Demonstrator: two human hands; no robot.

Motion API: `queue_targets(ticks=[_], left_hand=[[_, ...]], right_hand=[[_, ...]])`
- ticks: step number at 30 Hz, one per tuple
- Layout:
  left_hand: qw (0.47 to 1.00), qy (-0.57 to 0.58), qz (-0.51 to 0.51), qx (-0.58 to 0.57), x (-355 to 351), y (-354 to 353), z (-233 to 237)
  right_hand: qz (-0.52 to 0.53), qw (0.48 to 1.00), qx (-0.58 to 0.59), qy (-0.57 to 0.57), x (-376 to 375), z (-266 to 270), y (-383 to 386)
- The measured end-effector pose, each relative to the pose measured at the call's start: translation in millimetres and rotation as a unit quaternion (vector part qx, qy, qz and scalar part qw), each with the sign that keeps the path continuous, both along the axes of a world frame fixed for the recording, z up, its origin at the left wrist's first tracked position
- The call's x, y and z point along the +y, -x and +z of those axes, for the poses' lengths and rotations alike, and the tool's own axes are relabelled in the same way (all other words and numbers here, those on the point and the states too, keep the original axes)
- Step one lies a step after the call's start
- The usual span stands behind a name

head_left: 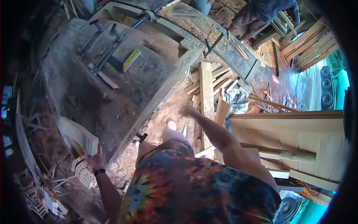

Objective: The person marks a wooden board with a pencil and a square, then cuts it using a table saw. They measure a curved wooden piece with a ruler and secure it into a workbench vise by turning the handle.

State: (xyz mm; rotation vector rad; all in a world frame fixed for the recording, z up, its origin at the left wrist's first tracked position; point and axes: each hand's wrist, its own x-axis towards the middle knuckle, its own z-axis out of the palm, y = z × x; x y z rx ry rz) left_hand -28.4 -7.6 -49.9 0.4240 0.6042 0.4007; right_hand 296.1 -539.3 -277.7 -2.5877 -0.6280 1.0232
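My left hand [96, 159] grips the lower end of a pale, curved wooden board [76, 135] at the left edge of the workbench [123, 89]. Its fingers are partly hidden behind the board's end. Just below that hand stands a stack of curved wooden pieces [84, 172]. My right hand [188, 111] hangs over the sawdust-covered floor, beside a long upright plank [206, 89]. Motion smears its fingers, and I cannot see anything in it.
A yellow-labelled tool or box [131, 60] and long bar clamps [108, 48] lie on the bench. A clamp handle [141, 137] juts from its near edge. Wood offcuts, a white sack [237, 100] and a panelled wooden piece [287, 138] stand right. Another person [261, 16] works at the back.
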Motion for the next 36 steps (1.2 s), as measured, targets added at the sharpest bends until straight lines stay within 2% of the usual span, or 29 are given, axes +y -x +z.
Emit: queue_targets(ticks=[1, 2, 3, 4, 5, 7, 8, 10, 11, 13, 14, 15, 17, 22, 25, 26, 28, 29, 30, 31, 32, 33, 34, 35, 36], left_hand=[[1.000, -0.015, 0.013, 0.019, 0.2, -3.9, 2.8], [0.999, -0.023, 0.011, 0.039, 7.0, -5.5, -2.2], [0.997, -0.054, 0.006, 0.051, 0.7, -6.5, 3.8], [0.996, -0.057, 0.028, 0.058, -7.8, -10.5, 9.5], [0.995, -0.060, 0.052, 0.065, -11.7, -11.0, 10.9], [0.985, -0.104, 0.082, 0.112, -15.9, -14.8, 8.8], [0.977, -0.112, 0.108, 0.149, -15.0, -15.2, 5.4], [0.965, -0.123, 0.138, 0.187, -15.4, -17.5, 5.5], [0.956, -0.126, 0.156, 0.215, -22.0, -22.1, 10.5], [0.945, -0.130, 0.175, 0.246, -28.7, -27.6, 17.0], [0.938, -0.162, 0.170, 0.256, -30.6, -30.9, 14.5], [0.931, -0.193, 0.163, 0.264, -32.5, -29.6, 16.4], [0.921, -0.220, 0.151, 0.284, -34.8, -29.1, 17.6], [0.907, -0.186, 0.184, 0.329, -51.3, -47.9, 35.9], [0.928, -0.164, 0.125, 0.312, -29.2, -22.6, 21.5], [0.927, -0.156, 0.144, 0.310, -35.3, -26.1, 24.0], [0.927, -0.122, 0.156, 0.318, -41.2, -27.9, 25.6], [0.937, -0.147, 0.131, 0.289, -41.2, -26.2, 24.6], [0.938, -0.167, 0.113, 0.281, -42.3, -28.8, 26.0], [0.938, -0.186, 0.090, 0.277, -42.9, -31.3, 28.5], [0.937, -0.182, 0.110, 0.278, -48.6, -41.0, 35.2], [0.936, -0.176, 0.121, 0.279, -52.4, -46.8, 43.2], [0.933, -0.179, 0.133, 0.281, -51.3, -46.1, 45.5], [0.939, -0.162, 0.135, 0.271, -52.8, -42.9, 44.4], [0.947, -0.145, 0.128, 0.254, -50.8, -43.9, 44.7]], right_hand=[[-0.002, 0.999, 0.035, 0.015, -5.1, -36.2, -10.7], [-0.044, 0.997, 0.050, -0.033, -12.8, -53.8, -16.0], [-0.188, 0.971, 0.140, -0.053, -10.7, -35.9, -21.9], [-0.340, 0.916, 0.201, -0.076, -8.8, -19.4, -28.0], [-0.406, 0.890, 0.179, -0.102, -13.3, -24.6, -35.7], [-0.558, 0.764, 0.238, -0.221, -17.9, -37.5, -50.1], [-0.556, 0.764, 0.242, -0.222, -14.9, -33.8, -60.1], [-0.693, 0.580, 0.270, -0.332, -4.9, -22.1, -81.6], [-0.691, 0.582, 0.273, -0.332, -1.7, -21.0, -92.6], [-0.746, 0.468, 0.264, -0.394, 2.4, -29.4, -111.8], [-0.750, 0.438, 0.265, -0.420, 6.5, -45.6, -128.4], [-0.732, 0.457, 0.269, -0.427, 6.1, -52.1, -134.2], [-0.720, 0.460, 0.274, -0.441, 9.7, -67.0, -146.2], [-0.704, 0.479, 0.281, -0.443, 10.9, -102.9, -167.6], [-0.700, 0.467, 0.292, -0.456, 14.5, -106.1, -175.0], [-0.698, 0.483, 0.287, -0.444, 7.9, -135.1, -180.8], [-0.638, 0.439, 0.378, -0.508, -22.0, -189.0, -191.5], [-0.582, 0.540, 0.331, -0.510, -13.7, -179.5, -191.8], [-0.380, 0.795, 0.110, -0.460, -8.5, -163.0, -189.7], [-0.233, 0.890, -0.067, -0.386, 0.2, -145.2, -190.8], [-0.149, 0.910, -0.190, -0.337, 0.7, -135.2, -191.2], [-0.216, 0.869, -0.125, -0.426, 6.9, -104.1, -172.7], [-0.281, 0.849, -0.042, -0.446, -6.8, -143.9, -170.4], [-0.350, 0.815, 0.034, -0.461, -4.4, -146.3, -162.5], [-0.536, 0.721, 0.190, -0.397, -6.1, -145.1, -151.6]])
